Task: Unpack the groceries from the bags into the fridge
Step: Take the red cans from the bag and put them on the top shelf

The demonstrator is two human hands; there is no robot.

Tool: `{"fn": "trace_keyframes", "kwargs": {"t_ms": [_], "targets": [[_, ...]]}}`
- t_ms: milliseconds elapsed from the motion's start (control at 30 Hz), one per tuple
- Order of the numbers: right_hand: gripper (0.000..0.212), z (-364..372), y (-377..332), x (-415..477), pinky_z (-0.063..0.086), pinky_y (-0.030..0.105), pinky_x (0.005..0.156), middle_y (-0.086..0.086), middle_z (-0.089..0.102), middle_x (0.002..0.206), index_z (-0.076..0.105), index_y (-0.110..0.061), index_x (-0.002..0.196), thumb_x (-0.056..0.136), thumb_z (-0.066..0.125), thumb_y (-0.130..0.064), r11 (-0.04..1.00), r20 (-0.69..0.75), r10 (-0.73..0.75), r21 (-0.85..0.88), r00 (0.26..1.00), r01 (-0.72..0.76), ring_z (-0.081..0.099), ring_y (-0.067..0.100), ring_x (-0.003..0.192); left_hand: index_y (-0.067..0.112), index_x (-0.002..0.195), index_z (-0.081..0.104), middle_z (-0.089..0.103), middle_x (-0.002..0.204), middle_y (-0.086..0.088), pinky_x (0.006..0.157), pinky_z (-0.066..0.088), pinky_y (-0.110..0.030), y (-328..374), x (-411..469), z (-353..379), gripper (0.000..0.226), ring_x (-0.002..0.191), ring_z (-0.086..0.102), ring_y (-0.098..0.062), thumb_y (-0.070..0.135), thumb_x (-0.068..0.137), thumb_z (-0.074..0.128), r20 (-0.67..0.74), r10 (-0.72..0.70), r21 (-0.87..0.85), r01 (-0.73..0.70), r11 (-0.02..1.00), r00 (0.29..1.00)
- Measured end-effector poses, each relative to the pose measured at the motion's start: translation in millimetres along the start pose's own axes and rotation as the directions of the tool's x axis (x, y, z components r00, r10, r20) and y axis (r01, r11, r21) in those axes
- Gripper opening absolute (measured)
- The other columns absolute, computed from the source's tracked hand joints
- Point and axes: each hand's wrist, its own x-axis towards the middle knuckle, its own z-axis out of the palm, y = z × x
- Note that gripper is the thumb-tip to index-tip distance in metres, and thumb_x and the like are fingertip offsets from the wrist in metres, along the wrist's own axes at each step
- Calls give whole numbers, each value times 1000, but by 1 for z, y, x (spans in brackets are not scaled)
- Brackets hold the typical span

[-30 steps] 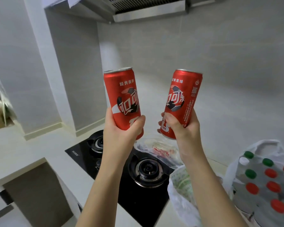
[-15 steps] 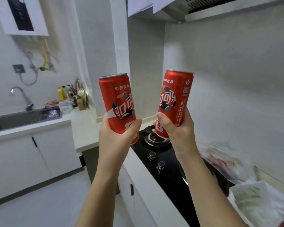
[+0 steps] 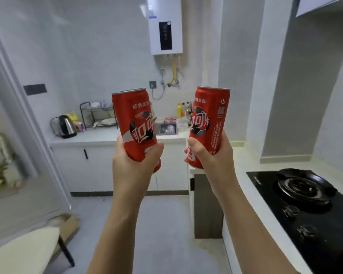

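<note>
The left hand [image 3: 135, 163] is raised at chest height just left of centre, its fingers and thumb wrapped round the lower half of a red cola can [image 3: 134, 123]. That can stands nearly upright, its top leaning a little toward 11 o'clock. Just beside it but apart, the right hand [image 3: 212, 155] grips a second red cola can [image 3: 209, 123] the same way, thumb across the front near its base, the top leaning slightly toward 1 o'clock. Both cans are in the air, touching nothing but the hands.

Behind them, a steel kettle [image 3: 64, 126] sits at 9 o'clock on the far worktop [image 3: 99, 136], with a black dish rack [image 3: 98, 115] just to its right. A white water heater [image 3: 165, 26] hangs on the wall at 12 o'clock. A black gas hob [image 3: 309, 204] lies in the near worktop [image 3: 251, 186] at 4 o'clock.

A second ago the hob lay directly beneath the hands. Half a second ago it sat below the right wrist, and the water heater was only a corner at 10 o'clock. The view has swung leftward across the kitchen, while the grip on both cans is unchanged.
</note>
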Motion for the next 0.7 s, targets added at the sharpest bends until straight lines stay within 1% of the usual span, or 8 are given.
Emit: {"fn": "trace_keyframes", "kwargs": {"t_ms": [67, 200, 300, 367, 467, 567, 633, 700], "targets": [[43, 28, 1, 2, 57, 18, 74, -25, 60, 97, 46, -43, 105, 68, 68, -48, 1000, 52, -9, 26, 999, 8, 66, 2, 93, 37, 122, 41, 56, 103, 21, 64, 41, -10, 1, 7, -25, 54, 92, 58, -3, 27, 81, 74, -64, 24, 61, -20, 998, 998], [41, 81, -2, 4, 59, 27, 78, -15, 63, 98, 48, -40, 104, 70, 69, -46, 994, 186, -30, 104, 982, 10, 68, 11, 93, 35, 123, 42, 57, 104, 21, 62, 47, -7, 7, 10, -71, 54, 92, 60, 1, 31, 80, 75, -199, 98, 193, -59, 979, 975], [40, 120, -6, 5, 60, 39, 80, -12, 65, 96, 50, -41, 103, 73, 75, -41, 977, 294, -47, 211, 955, -17, 69, 19, 93, 29, 125, 46, 60, 102, 18, 63, 48, -6, 14, 8, -104, 56, 91, 62, 3, 29, 78, 77, -301, 148, 284, -60, 957, 942], [41, 146, -7, 3, 60, 43, 81, -10, 66, 97, 50, -41, 105, 77, 80, -34, 957, 378, -52, 284, 924, -62, 69, 21, 94, 28, 124, 46, 60, 102, 18, 63, 48, -5, 19, 6, -124, 56, 90, 62, 4, 29, 77, 77, -358, 180, 340, -51, 939, 916], [42, 180, -13, -4, 61, 32, 76, -16, 66, 94, 49, -41, 106, 71, 73, -39, 914, 506, -84, 382, 859, -136, 69, 16, 93, 24, 127, 48, 63, 108, 13, 68, 51, -9, 26, -1, -150, 59, 95, 64, -4, 32, 76, 77, -448, 230, 416, -26, 909, 864], [42, 207, -21, -14, 54, 15, 67, -27, 66, 90, 49, -39, 105, 69, 72, -39, 863, 617, -155, 465, 772, -198, 66, 1, 91, 27, 127, 49, 63, 108, 16, 67, 49, -5, 37, -14, -164, 58, 96, 62, 2, 33, 77, 77, -544, 272, 447, -1, 895, 794], [43, 220, -26, -21, 52, 13, 68, -26, 66, 93, 50, -38, 107, 75, 78, -35, 830, 663, -209, 509, 719, -228, 66, -2, 91, 33, 125, 48, 62, 105, 20, 63, 46, -2, 46, -24, -168, 55, 94, 60, 10, 32, 77, 76, -601, 290, 455, 20, 890, 745], [42, 231, -28, -28, 55, 17, 68, -23, 67, 94, 52, -37, 107, 74, 77, -33, 807, 701, -254, 533, 666, -253, 67, 2, 90, 33, 125, 49, 62, 104, 21, 60, 46, -2, 54, -36, -169, 57, 92, 60, 12, 33, 75, 76, -650, 318, 470, 36, 882, 691]]}}
